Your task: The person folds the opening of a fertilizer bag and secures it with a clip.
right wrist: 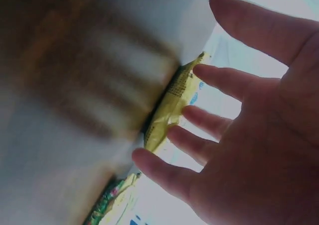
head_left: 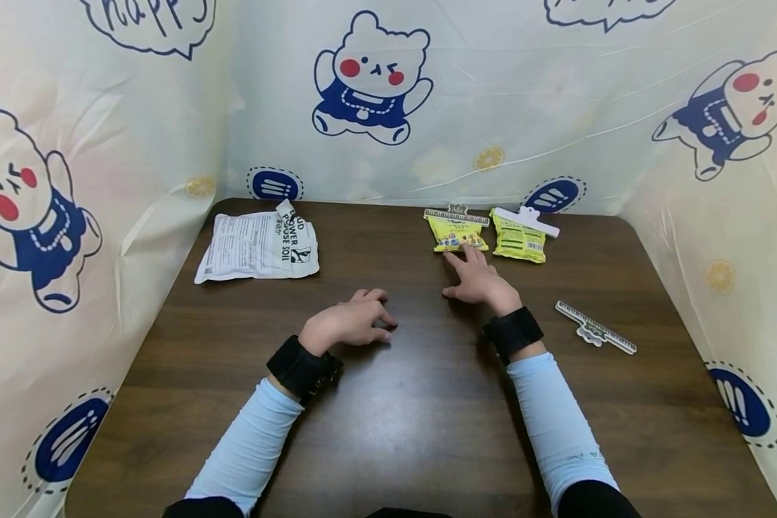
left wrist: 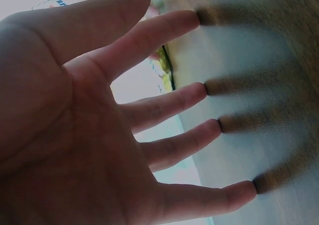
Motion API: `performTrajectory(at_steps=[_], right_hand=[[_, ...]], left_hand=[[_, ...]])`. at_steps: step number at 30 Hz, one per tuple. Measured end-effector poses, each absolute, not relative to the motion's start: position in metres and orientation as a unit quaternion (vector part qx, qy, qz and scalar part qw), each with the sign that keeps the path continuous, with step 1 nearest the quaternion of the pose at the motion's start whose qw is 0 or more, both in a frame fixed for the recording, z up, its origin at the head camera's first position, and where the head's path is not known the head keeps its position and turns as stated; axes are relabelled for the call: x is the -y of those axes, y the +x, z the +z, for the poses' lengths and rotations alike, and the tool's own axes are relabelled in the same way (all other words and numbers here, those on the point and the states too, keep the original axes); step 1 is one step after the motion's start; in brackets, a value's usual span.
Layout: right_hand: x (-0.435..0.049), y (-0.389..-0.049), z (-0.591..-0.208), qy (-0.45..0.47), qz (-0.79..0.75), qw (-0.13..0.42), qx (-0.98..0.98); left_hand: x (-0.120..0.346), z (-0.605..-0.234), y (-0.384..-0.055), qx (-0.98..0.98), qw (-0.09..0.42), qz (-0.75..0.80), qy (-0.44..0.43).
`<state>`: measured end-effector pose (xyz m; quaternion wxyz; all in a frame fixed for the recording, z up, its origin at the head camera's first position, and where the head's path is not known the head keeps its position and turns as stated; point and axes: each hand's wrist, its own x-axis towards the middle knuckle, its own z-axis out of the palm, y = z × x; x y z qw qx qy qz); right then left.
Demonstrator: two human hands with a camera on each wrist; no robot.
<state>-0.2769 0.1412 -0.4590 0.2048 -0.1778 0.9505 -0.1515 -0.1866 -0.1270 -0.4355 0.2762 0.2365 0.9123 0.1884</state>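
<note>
My right hand (head_left: 483, 282) reaches to the near edge of a small yellow snack packet (head_left: 450, 236). A clear ruler-marked clip (head_left: 445, 216) lies across that packet's top. In the right wrist view the fingers are spread and extended beside a yellow packet (right wrist: 169, 110); whether they touch it I cannot tell. My left hand (head_left: 346, 324) is palm down over the middle of the table, holding nothing. Its fingertips (left wrist: 234, 197) meet the tabletop in the left wrist view. Just right of the first packet lies a second yellow packet (head_left: 516, 241), topped by a white clip (head_left: 527, 221).
At the table's back left lies a white printed bag (head_left: 255, 248) with its top folded over. A loose clear ruler-marked clip (head_left: 596, 328) rests to the right of my right wrist. Printed curtains (head_left: 492, 86) enclose the brown table (head_left: 388, 439) at the back and sides.
</note>
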Motion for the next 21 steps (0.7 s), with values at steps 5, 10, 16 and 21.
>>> performTrajectory(at_steps=[5, 10, 16, 21], right_hand=[[-0.146, -0.26, -0.456, -0.168, -0.147, 0.227, -0.948], [-0.147, -0.251, -0.455, -0.181, -0.136, 0.247, -0.942], [-0.148, -0.251, -0.453, -0.185, -0.139, 0.244, -0.942], [-0.151, -0.249, -0.454, -0.183, -0.151, 0.244, -0.94]], left_hand=[[0.126, -0.438, -0.188, -0.912, 0.275, 0.188, 0.24], [0.128, -0.44, -0.187, -0.911, 0.278, 0.191, 0.239], [0.131, -0.438, -0.188, -0.907, 0.275, 0.195, 0.251], [0.138, -0.439, -0.194, -0.9, 0.274, 0.188, 0.283]])
